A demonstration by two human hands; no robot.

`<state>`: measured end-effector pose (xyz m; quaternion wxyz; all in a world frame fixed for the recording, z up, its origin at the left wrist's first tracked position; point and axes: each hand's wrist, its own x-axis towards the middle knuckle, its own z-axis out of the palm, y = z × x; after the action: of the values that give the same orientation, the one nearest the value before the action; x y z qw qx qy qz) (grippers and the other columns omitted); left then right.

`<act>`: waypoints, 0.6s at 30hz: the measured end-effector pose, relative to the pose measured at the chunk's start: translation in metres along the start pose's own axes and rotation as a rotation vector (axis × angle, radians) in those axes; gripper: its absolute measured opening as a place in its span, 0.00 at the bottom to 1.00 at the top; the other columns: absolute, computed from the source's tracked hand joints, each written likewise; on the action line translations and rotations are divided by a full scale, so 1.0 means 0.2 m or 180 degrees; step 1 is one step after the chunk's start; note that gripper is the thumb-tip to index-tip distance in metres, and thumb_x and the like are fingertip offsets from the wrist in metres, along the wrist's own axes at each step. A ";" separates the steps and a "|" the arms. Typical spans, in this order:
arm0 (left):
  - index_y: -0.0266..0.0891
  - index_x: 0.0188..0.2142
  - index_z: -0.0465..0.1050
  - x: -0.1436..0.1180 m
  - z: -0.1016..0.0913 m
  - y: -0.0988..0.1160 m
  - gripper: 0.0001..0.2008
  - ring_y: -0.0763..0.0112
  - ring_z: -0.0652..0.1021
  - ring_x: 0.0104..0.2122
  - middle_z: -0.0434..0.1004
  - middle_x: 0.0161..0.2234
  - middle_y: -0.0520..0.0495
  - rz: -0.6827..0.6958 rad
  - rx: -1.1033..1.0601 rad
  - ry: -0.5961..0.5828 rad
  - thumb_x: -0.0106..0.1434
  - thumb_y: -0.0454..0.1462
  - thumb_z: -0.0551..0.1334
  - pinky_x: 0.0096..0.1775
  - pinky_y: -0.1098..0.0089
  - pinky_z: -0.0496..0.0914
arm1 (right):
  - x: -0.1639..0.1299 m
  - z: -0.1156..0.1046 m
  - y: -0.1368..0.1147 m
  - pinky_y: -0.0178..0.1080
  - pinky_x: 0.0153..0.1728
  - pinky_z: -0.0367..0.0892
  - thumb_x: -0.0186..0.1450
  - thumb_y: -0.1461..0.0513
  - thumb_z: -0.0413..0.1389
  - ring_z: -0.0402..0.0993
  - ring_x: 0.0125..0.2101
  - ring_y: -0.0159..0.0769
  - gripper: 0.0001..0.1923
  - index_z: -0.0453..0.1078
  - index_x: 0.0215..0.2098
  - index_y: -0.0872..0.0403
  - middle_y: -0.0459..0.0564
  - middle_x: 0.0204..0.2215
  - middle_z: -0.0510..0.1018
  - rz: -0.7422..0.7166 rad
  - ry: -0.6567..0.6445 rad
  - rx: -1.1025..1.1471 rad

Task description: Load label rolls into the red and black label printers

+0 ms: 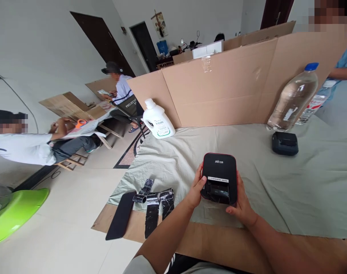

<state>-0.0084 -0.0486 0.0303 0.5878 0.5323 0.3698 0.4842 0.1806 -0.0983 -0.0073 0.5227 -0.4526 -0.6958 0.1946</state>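
A black portable printer [218, 169] with a thin red edge is held up over the cloth, between my two hands. My left hand [195, 188] grips its left side, thumb on the front face beside a white label strip. Its right side rests against the fingers of my right hand [243, 205], whose thumb is at the bottom corner. Below the label, a dark shiny roll [220, 191] shows in the printer's opening. Several rolls of black film [152, 209] lie partly unwound left of my left forearm, next to a dark smartphone [121, 215].
A small black device [285, 143] sits at the right, before a large water bottle [295, 97]. A white jug [158, 120] stands at the back left, before a cardboard screen [219, 91]. Two people sit at a low table on the left; another person is at the right.
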 end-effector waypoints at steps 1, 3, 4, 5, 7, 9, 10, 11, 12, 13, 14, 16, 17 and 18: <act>0.48 0.64 0.60 0.01 -0.01 0.01 0.30 0.57 0.66 0.63 0.64 0.64 0.46 -0.0074 -0.0269 0.0064 0.65 0.50 0.59 0.61 0.54 0.63 | 0.00 0.00 -0.01 0.66 0.63 0.52 0.58 0.30 0.43 0.42 0.69 0.60 0.58 0.29 0.72 0.53 0.61 0.71 0.41 -0.0067 -0.0059 -0.0031; 0.45 0.61 0.65 0.05 -0.05 0.01 0.29 0.54 0.69 0.61 0.68 0.61 0.45 -0.0319 -0.0805 0.0217 0.62 0.48 0.63 0.60 0.54 0.64 | 0.00 0.00 -0.02 0.65 0.63 0.53 0.59 0.31 0.42 0.43 0.69 0.59 0.56 0.29 0.72 0.53 0.61 0.71 0.41 -0.0148 -0.0228 -0.0092; 0.44 0.58 0.68 0.08 -0.09 0.01 0.28 0.52 0.71 0.59 0.71 0.59 0.45 -0.0413 -0.0957 0.0306 0.60 0.47 0.64 0.58 0.54 0.65 | 0.00 0.01 -0.01 0.64 0.62 0.54 0.60 0.32 0.42 0.43 0.69 0.59 0.55 0.29 0.72 0.53 0.61 0.71 0.41 -0.0140 -0.0312 -0.0119; 0.43 0.56 0.70 0.13 -0.13 0.02 0.27 0.52 0.73 0.57 0.74 0.56 0.45 -0.0487 -0.1072 0.0387 0.58 0.46 0.66 0.56 0.55 0.67 | -0.01 0.01 -0.01 0.63 0.62 0.56 0.61 0.32 0.42 0.44 0.69 0.58 0.54 0.29 0.72 0.53 0.61 0.71 0.41 -0.0112 -0.0384 -0.0150; 0.41 0.52 0.73 0.25 -0.24 0.03 0.25 0.53 0.77 0.51 0.79 0.50 0.45 -0.0542 -0.1255 0.0533 0.55 0.43 0.67 0.52 0.56 0.70 | -0.02 0.02 0.02 0.62 0.61 0.58 0.63 0.34 0.44 0.46 0.68 0.57 0.52 0.30 0.72 0.52 0.61 0.71 0.43 -0.0013 -0.0450 -0.0243; 0.39 0.50 0.74 0.40 -0.38 0.07 0.23 0.56 0.80 0.46 0.82 0.44 0.46 -0.0506 -0.1395 0.0707 0.54 0.40 0.68 0.49 0.58 0.71 | -0.03 0.04 0.05 0.62 0.60 0.60 0.65 0.38 0.47 0.49 0.68 0.55 0.48 0.33 0.72 0.50 0.60 0.70 0.47 0.0042 -0.0425 -0.0352; 0.38 0.49 0.74 0.49 -0.46 0.10 0.22 0.57 0.80 0.43 0.82 0.41 0.46 -0.0503 -0.1439 0.0804 0.53 0.39 0.68 0.48 0.58 0.72 | -0.03 0.04 0.07 0.62 0.60 0.61 0.66 0.40 0.48 0.51 0.67 0.54 0.46 0.35 0.72 0.48 0.60 0.69 0.50 0.0054 -0.0412 -0.0401; 0.37 0.48 0.74 0.58 -0.53 0.13 0.21 0.58 0.81 0.40 0.82 0.38 0.46 -0.0487 -0.1461 0.0959 0.53 0.37 0.67 0.47 0.58 0.72 | -0.03 0.05 0.08 0.61 0.60 0.61 0.66 0.42 0.49 0.53 0.67 0.53 0.44 0.36 0.72 0.47 0.59 0.69 0.52 0.0068 -0.0401 -0.0441; 0.37 0.48 0.73 0.67 -0.61 0.16 0.20 0.59 0.81 0.38 0.82 0.36 0.46 -0.0435 -0.1454 0.1123 0.54 0.36 0.66 0.46 0.58 0.73 | -0.04 0.06 0.09 0.61 0.60 0.62 0.67 0.44 0.50 0.54 0.66 0.52 0.42 0.38 0.71 0.46 0.59 0.68 0.53 0.0076 -0.0389 -0.0468; 0.36 0.47 0.73 0.74 -0.68 0.19 0.19 0.60 0.81 0.36 0.82 0.34 0.47 -0.0389 -0.1428 0.1320 0.54 0.34 0.65 0.46 0.58 0.73 | -0.04 0.06 0.10 0.61 0.59 0.63 0.67 0.45 0.50 0.55 0.66 0.52 0.41 0.39 0.71 0.46 0.59 0.68 0.54 0.0082 -0.0381 -0.0488; 0.36 0.47 0.73 0.81 -0.75 0.22 0.18 0.61 0.81 0.33 0.82 0.31 0.47 -0.0357 -0.1400 0.1534 0.55 0.33 0.65 0.45 0.58 0.73 | -0.04 0.07 0.10 0.60 0.59 0.63 0.67 0.46 0.51 0.56 0.65 0.52 0.40 0.40 0.71 0.46 0.59 0.67 0.55 0.0091 -0.0377 -0.0504; 0.34 0.46 0.73 0.92 -0.86 0.27 0.17 0.61 0.80 0.32 0.81 0.30 0.47 -0.0389 -0.1391 0.1768 0.56 0.33 0.64 0.44 0.57 0.73 | -0.05 0.07 0.11 0.60 0.58 0.64 0.67 0.47 0.52 0.57 0.65 0.52 0.40 0.42 0.71 0.46 0.59 0.66 0.57 0.0111 -0.0385 -0.0535; 0.33 0.46 0.73 0.96 -0.90 0.28 0.16 0.60 0.80 0.32 0.81 0.30 0.45 -0.0449 -0.1362 0.1831 0.57 0.33 0.63 0.44 0.56 0.73 | -0.05 0.07 0.11 0.60 0.58 0.65 0.67 0.47 0.52 0.57 0.65 0.52 0.39 0.42 0.70 0.46 0.59 0.66 0.58 0.0124 -0.0398 -0.0546; 0.32 0.45 0.73 0.98 -0.94 0.29 0.15 0.59 0.81 0.32 0.81 0.31 0.44 -0.0530 -0.1249 0.1898 0.59 0.34 0.62 0.44 0.55 0.73 | -0.06 0.07 0.11 0.60 0.58 0.65 0.67 0.47 0.52 0.57 0.65 0.52 0.39 0.43 0.70 0.46 0.59 0.66 0.58 0.0144 -0.0419 -0.0557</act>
<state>-0.1465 0.1884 0.0741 0.5826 0.2129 0.4670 0.6302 0.1779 -0.0933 -0.0352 0.4299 -0.4983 -0.7325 0.1741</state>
